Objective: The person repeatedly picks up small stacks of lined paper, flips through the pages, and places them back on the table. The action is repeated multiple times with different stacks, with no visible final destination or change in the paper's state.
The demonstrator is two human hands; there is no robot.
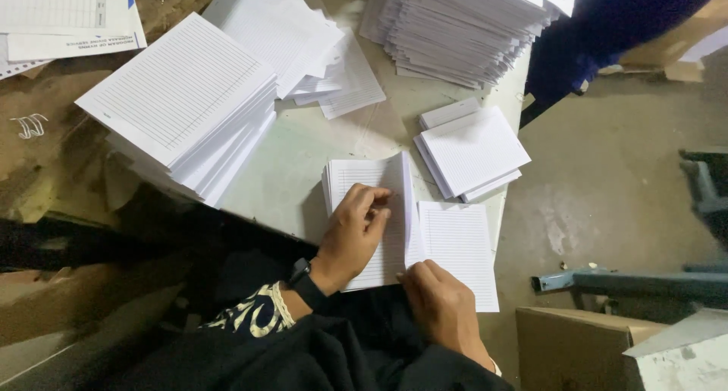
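The left hand (354, 235) lies flat on a small pad (371, 209) of lined sheets at the near edge of the table (303, 156). Its fingers (371, 205) are curled, the tips pressing on the top sheet close to a raised page (408, 201) that stands on edge along the pad's right side. A dark watch (300, 273) sits on that wrist. The right hand (442, 307) is just right of the pad's near corner; its fingers (422, 273) are bent and pinch the lower edge of the raised page, while a loose lined sheet (459, 251) lies right of the pad, partly under this hand.

Just beyond the pad, to its right, rests a smaller stack (472, 150) of blank-looking sheets. Left of the pad, a thick stack (182, 103) of lined paper stands, its layers stepped. Farther beyond the pad, a tall fanned pile (462, 27) reaches the table's far edge, and scattered sheets (303, 42) lie between it and the thick stack. Right of the pad, past the table's edge, is bare floor (607, 179).
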